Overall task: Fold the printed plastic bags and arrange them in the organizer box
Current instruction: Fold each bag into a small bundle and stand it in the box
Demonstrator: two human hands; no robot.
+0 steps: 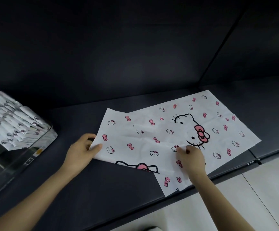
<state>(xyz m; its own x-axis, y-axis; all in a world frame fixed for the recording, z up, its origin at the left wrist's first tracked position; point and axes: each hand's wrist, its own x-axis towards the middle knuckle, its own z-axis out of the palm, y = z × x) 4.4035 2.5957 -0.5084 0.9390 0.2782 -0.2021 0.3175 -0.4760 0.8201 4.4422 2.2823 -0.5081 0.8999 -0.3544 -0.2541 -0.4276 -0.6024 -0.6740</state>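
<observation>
We see one printed plastic bag point(135, 135) spread over another point(218, 124) on the dark counter point(85, 189). The left hand point(82, 150) pinches its left edge and the right hand point(192, 157) its near edge. The organizer box point(10, 165) stands far left.

Indoor work station, probably a shop or packing area; exact type not determinable. Indicated by dark matte counter point(88, 194), dark wall panels point(118, 47) directly behind counter, pale tiled floor point(235, 202) below counter's near edge, clear organizer box point(12, 165) of folded printed bags point(17, 124) at counter's left end.
</observation>
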